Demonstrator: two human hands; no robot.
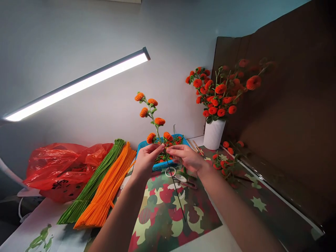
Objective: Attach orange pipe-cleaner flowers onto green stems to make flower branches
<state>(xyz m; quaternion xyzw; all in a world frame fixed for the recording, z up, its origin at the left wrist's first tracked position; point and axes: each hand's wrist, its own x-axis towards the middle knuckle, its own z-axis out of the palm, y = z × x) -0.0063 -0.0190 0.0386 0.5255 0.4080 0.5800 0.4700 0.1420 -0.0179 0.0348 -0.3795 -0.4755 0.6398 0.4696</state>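
A stem of orange pipe-cleaner flowers stands upright and leans slightly left, with small green leaves along it. Below my fingers its bare dark wire runs down to the right over the table mat. My left hand is closed, thumb and fingers pinching the stem just under the lowest flowers. Close beside it my right hand is closed too, its fingertips pressed together at the same spot on the stem. Behind both hands is a blue basket with more orange and green pieces. Scissors and a roll of tape lie beneath.
A bundle of green pipe cleaners and an orange bundle lie left, beside a red plastic bag. A lit bar lamp hangs above. At right stand a white vase of flowers, loose flower sprays and a brown board.
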